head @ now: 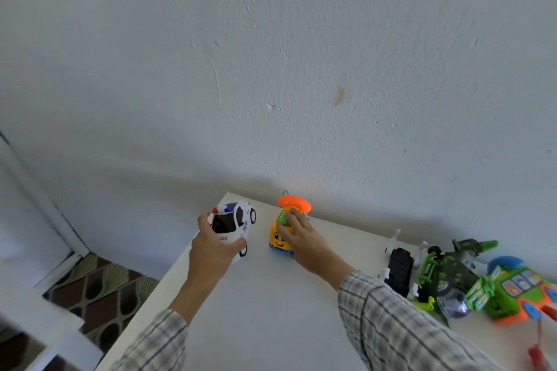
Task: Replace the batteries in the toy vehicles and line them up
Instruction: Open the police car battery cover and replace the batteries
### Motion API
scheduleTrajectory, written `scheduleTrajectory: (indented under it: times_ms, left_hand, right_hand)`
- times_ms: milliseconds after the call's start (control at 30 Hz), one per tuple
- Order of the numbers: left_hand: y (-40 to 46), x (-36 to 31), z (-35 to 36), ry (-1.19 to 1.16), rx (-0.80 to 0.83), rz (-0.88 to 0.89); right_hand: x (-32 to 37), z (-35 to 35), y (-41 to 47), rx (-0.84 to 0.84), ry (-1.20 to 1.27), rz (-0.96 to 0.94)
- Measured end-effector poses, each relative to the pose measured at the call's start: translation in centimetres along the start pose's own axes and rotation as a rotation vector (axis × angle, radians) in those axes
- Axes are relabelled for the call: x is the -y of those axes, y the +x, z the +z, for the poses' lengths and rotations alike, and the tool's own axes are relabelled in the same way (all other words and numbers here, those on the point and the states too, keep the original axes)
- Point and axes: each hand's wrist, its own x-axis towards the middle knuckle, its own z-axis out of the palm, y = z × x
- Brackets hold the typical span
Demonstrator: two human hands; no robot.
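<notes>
Head view, looking down at a white table (265, 310) pushed against a pale blue-grey wall (301, 54).

Left hand (211, 247) grips a white police car (233, 224) near the table's far left corner; thumb curls over the near front end, fingers wrap the far side by the roof light bar. Can't tell whether the car's wheels touch the table or sit just above it.

Right hand (301, 238) rests on a yellow phone toy on wheels (281, 239) just to the right of the police car; fingers fairly straight, laid across the green keypad on top, not clearly curled round it. The toy has an orange handset (294, 203) on top, a cartoon face on the front, and stands upright on the table, close to the wall. The two toys are side by side, with a small gap between them.

Both sleeves are a light plaid shirt (391, 316).

Far right of the table, a cluster of other toys, well apart from the hands: a black and white vehicle (399, 268) lying overturned, a green and black one (449, 271) touching it, then a green and orange phone toy (518, 292) with blue wheels at the frame edge. A red blurred item (538, 354) at the bottom right corner, can't tell what it is.

Left of the table, patterned brown floor (99, 289) and a white frame (36, 196).
</notes>
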Motion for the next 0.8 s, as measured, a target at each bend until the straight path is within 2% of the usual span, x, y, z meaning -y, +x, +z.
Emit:
scheduleTrajectory:
  times_ms: [300,467,800]
  left_hand:
    - [-2.5,-1.6,-0.9,0.041,-0.011,0.076]
    - [-4.5,-1.8,-1.4,0.015,-0.003,0.097]
    - [-10.3,-3.3,-1.1,-0.032,0.114,0.141]
  right_hand:
    - [-0.5,-0.9,-0.8,0.134,0.127,0.038]
    - [-0.6,-1.2,-1.7,0.144,0.146,0.054]
    - [-0.4,-4.1,-2.8,0.280,0.121,0.123]
